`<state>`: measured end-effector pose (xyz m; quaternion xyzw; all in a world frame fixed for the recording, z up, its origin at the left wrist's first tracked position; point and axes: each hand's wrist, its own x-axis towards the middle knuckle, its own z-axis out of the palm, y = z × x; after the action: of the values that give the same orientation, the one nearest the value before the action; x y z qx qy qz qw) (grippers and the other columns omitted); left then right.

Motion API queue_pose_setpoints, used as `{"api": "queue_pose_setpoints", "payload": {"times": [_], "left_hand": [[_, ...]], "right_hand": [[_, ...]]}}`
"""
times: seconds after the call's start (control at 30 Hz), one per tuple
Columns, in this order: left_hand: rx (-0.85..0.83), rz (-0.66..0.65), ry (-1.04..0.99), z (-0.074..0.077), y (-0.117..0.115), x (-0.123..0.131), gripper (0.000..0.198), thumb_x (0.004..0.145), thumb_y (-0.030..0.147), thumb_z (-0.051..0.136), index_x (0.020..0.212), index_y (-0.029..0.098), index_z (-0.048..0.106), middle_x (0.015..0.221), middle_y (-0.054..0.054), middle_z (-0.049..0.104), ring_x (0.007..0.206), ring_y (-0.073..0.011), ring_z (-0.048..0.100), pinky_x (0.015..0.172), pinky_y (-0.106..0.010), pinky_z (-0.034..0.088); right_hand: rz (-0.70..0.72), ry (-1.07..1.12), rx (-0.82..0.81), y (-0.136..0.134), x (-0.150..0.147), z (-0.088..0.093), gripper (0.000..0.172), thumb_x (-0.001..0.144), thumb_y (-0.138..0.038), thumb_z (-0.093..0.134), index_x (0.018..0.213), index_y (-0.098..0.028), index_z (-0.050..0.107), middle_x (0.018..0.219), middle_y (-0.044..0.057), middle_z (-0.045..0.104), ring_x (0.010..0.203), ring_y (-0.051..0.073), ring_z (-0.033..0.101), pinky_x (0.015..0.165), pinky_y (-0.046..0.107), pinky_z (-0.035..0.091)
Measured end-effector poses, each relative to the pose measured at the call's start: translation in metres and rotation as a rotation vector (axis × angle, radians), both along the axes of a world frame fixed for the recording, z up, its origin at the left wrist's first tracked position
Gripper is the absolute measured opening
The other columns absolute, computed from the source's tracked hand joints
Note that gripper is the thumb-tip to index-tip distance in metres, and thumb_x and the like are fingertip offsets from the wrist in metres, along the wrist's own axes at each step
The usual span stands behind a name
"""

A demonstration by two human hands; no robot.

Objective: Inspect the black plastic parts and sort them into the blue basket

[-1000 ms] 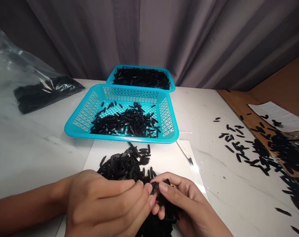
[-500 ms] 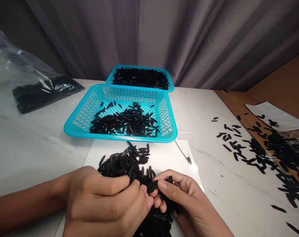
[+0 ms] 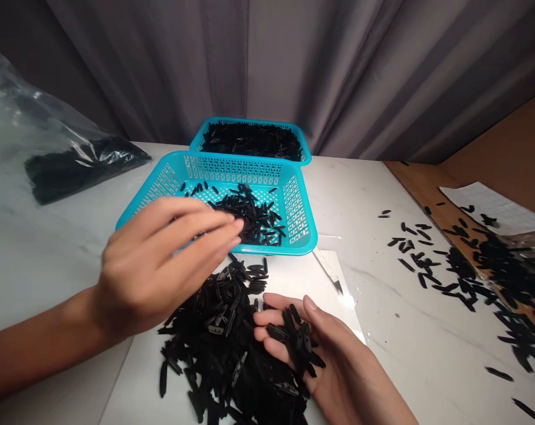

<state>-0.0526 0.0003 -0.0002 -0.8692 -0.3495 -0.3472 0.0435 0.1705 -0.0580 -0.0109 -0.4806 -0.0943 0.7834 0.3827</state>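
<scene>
The half-open right hand [image 3: 331,342], at bottom middle, cupped thin black pieces [image 3: 294,339] that could spill if it tipped. The left hand [image 3: 161,260] curled over the blue basket [image 3: 309,221]; I couldn't see what it held, if anything.

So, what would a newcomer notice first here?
The eye would likely land on the blue front basket, mid-picture, holding black pieces, with a fuller blue basket behind. Next comes the left hand, hiding part of the front basket's near left side, then the right hand, palm up, holding more black pieces at the dark pile's right edge.
</scene>
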Motion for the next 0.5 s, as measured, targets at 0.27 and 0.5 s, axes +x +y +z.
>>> {"api": "queue_pose_setpoints", "payload": {"times": [0.27,0.5], "left_hand": [[-0.361,-0.403,0.093,-0.008,-0.015,0.027,0.029,0.094,0.012,0.057,0.122,0.013,0.062,0.112,-0.011,0.070,0.100,-0.0221,0.063,0.087,-0.032,0.052],[-0.702,-0.357,-0.160,-0.013,-0.018,0.031,0.021,0.095,0.007,0.053,0.102,0.016,0.071,0.093,-0.006,0.070,0.083,-0.0149,0.063,0.075,-0.023,0.049]], "right_hand": [[0.082,0.155,0.049,-0.006,0.001,-0.002,0.046,0.081,-0.053,0.071,0.108,-0.016,0.075,0.109,0.012,0.072,0.108,0.030,0.064,0.095,0.042,0.050],[0.106,0.153,0.073,-0.007,-0.001,-0.001,0.034,0.080,-0.040,0.076,0.107,-0.018,0.077,0.109,0.009,0.072,0.108,0.027,0.064,0.099,0.039,0.048]]}}
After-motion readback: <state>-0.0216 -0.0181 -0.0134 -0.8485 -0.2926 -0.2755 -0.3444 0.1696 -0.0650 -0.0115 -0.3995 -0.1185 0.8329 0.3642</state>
